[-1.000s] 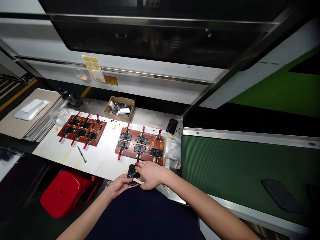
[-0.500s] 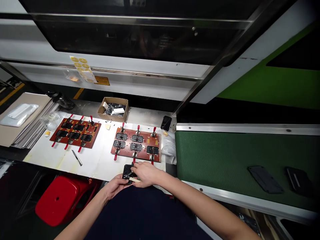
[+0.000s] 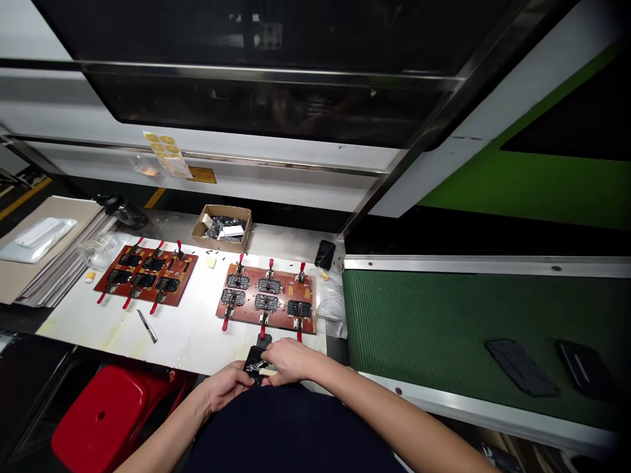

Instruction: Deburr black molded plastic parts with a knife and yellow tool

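Observation:
At the table's front edge, close to my body, my left hand (image 3: 225, 389) is closed on the near left side of a black plastic part (image 3: 253, 358). My right hand (image 3: 290, 360) is wrapped round a small hand tool (image 3: 267, 372) with a silvery metal head and a cream handle. The tool's head lies over the black part; whether it touches cannot be made out. Just beyond my hands is a reddish-brown fixture board (image 3: 251, 316) with black parts and red-handled clamps. A similar board (image 3: 175, 295) sits farther left.
A utility knife (image 3: 146, 326) lies on the white sheet. Behind are a cardboard box of small parts (image 3: 197, 230) and a dark phone (image 3: 325, 255). The green conveyor (image 3: 419, 328) on the right carries two black pieces. A red stool (image 3: 98, 414) stands at lower left.
The camera view has tilted, so the scene sits lower in the picture. Both hands keep their grip, with the tool still over the black part.

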{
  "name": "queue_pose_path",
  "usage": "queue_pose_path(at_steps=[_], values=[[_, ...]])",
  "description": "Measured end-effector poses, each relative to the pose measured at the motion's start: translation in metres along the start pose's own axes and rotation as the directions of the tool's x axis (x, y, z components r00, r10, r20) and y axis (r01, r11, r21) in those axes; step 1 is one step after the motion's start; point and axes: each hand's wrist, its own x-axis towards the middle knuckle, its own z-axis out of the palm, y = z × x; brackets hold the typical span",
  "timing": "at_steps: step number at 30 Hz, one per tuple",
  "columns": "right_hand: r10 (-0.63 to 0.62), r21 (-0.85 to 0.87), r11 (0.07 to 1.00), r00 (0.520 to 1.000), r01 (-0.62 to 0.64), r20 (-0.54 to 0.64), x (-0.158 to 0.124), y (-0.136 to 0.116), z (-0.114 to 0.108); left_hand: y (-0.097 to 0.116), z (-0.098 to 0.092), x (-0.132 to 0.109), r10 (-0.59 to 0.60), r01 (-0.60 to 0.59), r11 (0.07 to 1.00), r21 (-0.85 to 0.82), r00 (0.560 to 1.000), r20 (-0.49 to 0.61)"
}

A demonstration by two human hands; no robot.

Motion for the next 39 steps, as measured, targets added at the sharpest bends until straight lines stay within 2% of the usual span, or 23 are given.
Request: queue_pose_path(at_steps=[5,9,13,16,22,24,27,32,35,39], values=[[0.076,0.052,0.996,0.997,-0.077,0.016,-0.008,-0.009,0.002,0.004,0.005,-0.002,0.004,-0.004,1.000,0.013,1.000,0.001],[0.150,0.101,0.984,0.988,-0.146,-0.037,-0.030,-0.013,0.002,0.005,0.009,-0.004,0.014,-0.013,0.999,0.033,1.000,-0.018],[0.351,0.155,0.930,0.928,-0.332,-0.122,-0.052,-0.007,-0.001,0.004,0.008,-0.004,0.040,-0.035,0.998,0.054,0.996,-0.083],[0.469,0.270,0.867,0.869,-0.418,-0.160,-0.045,-0.004,0.007,0.002,0.006,-0.005,0.059,-0.053,0.997,0.055,0.993,-0.100],[0.594,0.499,0.742,0.785,-0.448,-0.178,0.002,-0.011,0.052,-0.004,0.010,-0.001,0.068,-0.059,0.995,0.078,0.991,-0.119],[0.630,0.544,0.704,0.755,-0.458,-0.180,0.007,-0.010,0.070,-0.007,0.011,0.002,0.068,-0.058,0.995,0.075,0.988,-0.139],[0.663,0.577,0.663,0.732,-0.477,-0.157,-0.003,-0.002,0.097,-0.010,0.011,0.001,0.091,-0.083,0.995,0.055,0.983,-0.162],[0.684,0.529,0.637,0.727,-0.561,-0.052,-0.021,0.016,0.139,0.002,0.023,-0.025,0.153,-0.150,0.988,0.030,0.982,-0.111],[0.710,0.463,0.627,0.704,-0.627,-0.009,-0.014,0.022,0.154,0.017,0.041,-0.046,0.184,-0.182,0.983,0.037,0.982,-0.048],[0.733,0.373,0.630,0.680,-0.681,0.002,0.003,0.024,0.162,0.036,0.064,-0.068,0.216,-0.216,0.974,0.067,0.976,0.018]])
